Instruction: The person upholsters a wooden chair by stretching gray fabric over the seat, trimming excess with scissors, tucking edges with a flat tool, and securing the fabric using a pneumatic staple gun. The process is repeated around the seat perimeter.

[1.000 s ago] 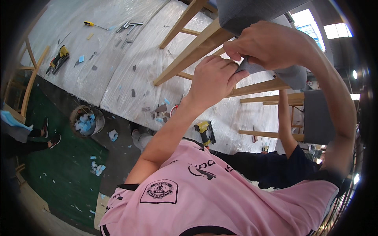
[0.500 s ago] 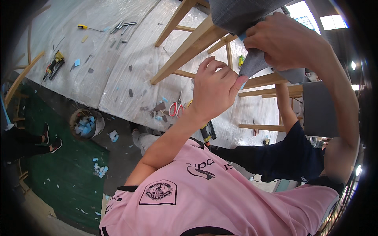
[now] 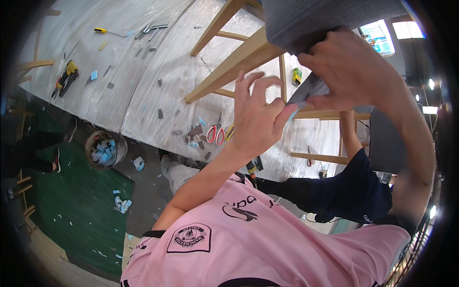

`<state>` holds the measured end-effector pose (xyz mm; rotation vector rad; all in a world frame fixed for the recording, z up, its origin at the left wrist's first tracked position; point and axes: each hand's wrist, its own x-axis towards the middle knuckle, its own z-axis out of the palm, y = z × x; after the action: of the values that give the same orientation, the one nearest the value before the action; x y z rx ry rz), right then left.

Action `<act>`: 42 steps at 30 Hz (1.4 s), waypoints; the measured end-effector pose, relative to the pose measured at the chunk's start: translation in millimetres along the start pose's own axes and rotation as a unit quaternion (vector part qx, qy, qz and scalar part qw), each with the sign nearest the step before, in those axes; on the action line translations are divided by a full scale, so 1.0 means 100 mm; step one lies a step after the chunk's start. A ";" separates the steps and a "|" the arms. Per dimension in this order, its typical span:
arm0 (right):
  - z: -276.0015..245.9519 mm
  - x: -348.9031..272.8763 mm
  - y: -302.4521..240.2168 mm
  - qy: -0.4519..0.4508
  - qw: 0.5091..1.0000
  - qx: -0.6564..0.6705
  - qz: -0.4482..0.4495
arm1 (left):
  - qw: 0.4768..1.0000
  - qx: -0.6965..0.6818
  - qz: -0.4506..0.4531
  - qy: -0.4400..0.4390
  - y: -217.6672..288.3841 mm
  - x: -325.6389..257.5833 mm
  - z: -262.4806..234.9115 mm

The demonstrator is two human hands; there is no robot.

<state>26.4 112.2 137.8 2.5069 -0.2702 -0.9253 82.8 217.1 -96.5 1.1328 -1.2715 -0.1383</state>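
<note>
A chair with wooden legs [image 3: 234, 67] and a dark grey upholstered part [image 3: 306, 24] stands at the upper right. From that part a loose grey fabric flap [image 3: 310, 91] hangs down, with a bit of light blue at its lower edge. My left hand [image 3: 258, 119] pinches the flap's lower corner between thumb and forefinger, its other fingers raised and curled. Bent over from the right, my right hand [image 3: 354, 71] grips the same flap close to the upholstered part. Its fingertips are partly hidden behind the fabric.
The plastic-covered table [image 3: 148, 91] bears red-handled scissors [image 3: 216, 134], a yellow screwdriver [image 3: 107, 32], a yellow-black tool [image 3: 67, 79] and scraps. A bucket of blue foam bits [image 3: 105, 150] stands on the floor. A co-worker in a dark shirt [image 3: 351, 191] is close on the right.
The flap has been drawn narrower and tauter between my hands. My right hand has moved slightly right and down; the left hand's free fingers have lifted and spread.
</note>
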 end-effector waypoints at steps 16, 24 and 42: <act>0.71 0.24 0.02 0.349 0.796 0.211 0.448 | 0.997 -0.046 0.056 -0.025 -0.83 0.17 0.12; 1.03 0.11 0.10 0.399 0.775 0.241 0.426 | 0.996 -0.063 0.055 -0.043 -0.80 0.15 0.09; 2.14 -0.60 0.24 0.409 0.585 0.234 0.660 | 0.993 -0.098 0.042 -0.056 -0.79 0.20 0.04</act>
<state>-160.2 37.2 39.2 1.8563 -1.8179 0.9826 125.1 163.1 -140.4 0.9109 -1.3721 -0.2620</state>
